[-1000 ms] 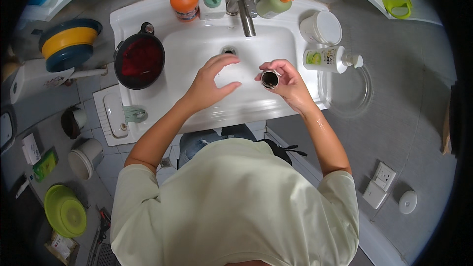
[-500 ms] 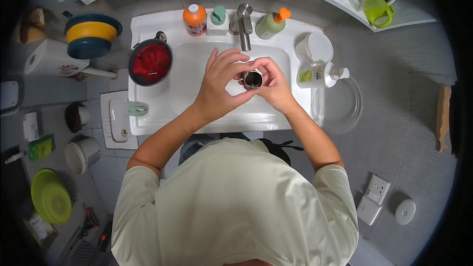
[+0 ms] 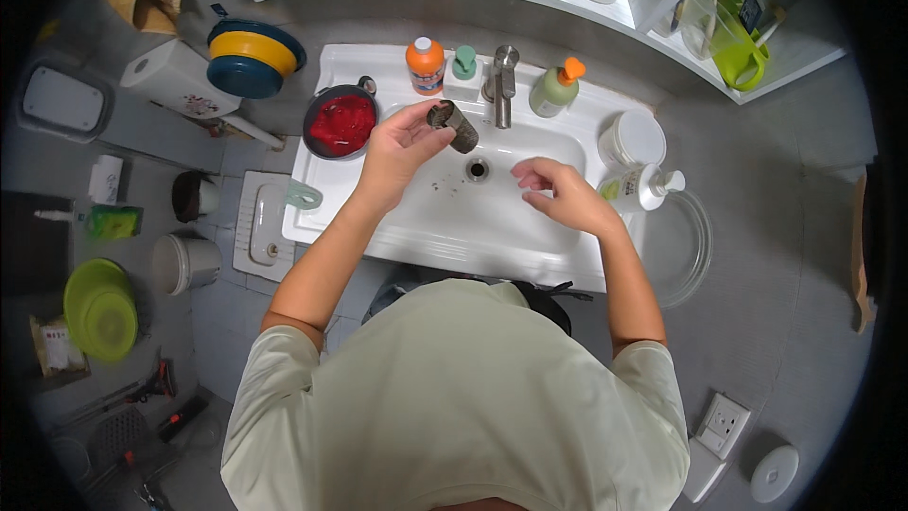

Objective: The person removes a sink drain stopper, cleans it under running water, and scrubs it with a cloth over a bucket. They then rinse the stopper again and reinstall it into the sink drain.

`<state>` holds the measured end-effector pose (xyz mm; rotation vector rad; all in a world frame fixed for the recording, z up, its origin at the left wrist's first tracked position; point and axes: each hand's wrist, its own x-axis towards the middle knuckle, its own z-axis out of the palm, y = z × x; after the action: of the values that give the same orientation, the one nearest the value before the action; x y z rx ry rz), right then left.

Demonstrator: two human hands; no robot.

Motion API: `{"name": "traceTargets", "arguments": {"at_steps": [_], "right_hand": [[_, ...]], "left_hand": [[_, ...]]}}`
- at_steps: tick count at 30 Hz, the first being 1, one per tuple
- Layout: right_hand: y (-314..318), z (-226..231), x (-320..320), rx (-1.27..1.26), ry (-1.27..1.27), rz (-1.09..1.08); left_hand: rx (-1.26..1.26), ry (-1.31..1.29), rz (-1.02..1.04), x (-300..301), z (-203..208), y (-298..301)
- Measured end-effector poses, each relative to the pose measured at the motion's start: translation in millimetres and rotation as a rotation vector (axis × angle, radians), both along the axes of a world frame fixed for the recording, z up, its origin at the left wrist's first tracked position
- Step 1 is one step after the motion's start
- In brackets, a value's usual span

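My left hand (image 3: 402,147) pinches a drain strainer (image 3: 462,131), a short dark metal cylinder with an open, grimy end, tilted above the basin. Below it lies the bare drain hole (image 3: 478,169) of the white sink (image 3: 397,241), with dark specks scattered to its left. To the right, my right hand (image 3: 560,194) hovers over the basin, its fingers loosely bent and the thumb apart, holding nothing. The silver faucet (image 3: 503,85) stands just behind the strainer.
A dark bowl with red cloth (image 3: 343,126) sits at the sink's left. Along the back stand an orange bottle (image 3: 426,66) and a green pump bottle (image 3: 554,90). On the right are a white tub (image 3: 632,139), a white pump bottle (image 3: 643,187) and a clear round basin (image 3: 695,251).
Both hands held the metal cylinder together; now my right hand has let go and moved right and down. My left hand has tipped the cylinder over. The view has shifted, showing more shelf.
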<state>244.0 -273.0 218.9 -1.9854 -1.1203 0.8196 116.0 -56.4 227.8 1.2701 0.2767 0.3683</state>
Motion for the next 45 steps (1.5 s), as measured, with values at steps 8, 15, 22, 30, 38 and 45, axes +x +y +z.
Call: {"name": "traceTargets", "arguments": {"at_steps": [8,15,22,30,38,45], "right_hand": [[0,-16,4,0.094,0.205,0.105],[-4,-64,20,-0.200,-0.341,0.232],[62,-16,-21,0.116,0.181,0.053],[193,54,-166,0.222,0.511,0.335],[291,30,-307,0.179,0.465,0.592],[349,10,-358,0.090,0.372,0.787]], "left_hand": [[-0.116,-0.082,0.122,-27,4,1],[-0.105,-0.055,0.268,-61,-1,11],[-0.085,-0.037,0.301,-111,18,34],[-0.035,-0.040,0.414,-228,29,76],[0.073,0.088,0.722,-427,28,133],[0.190,0.273,1.137,-591,21,172]]}}
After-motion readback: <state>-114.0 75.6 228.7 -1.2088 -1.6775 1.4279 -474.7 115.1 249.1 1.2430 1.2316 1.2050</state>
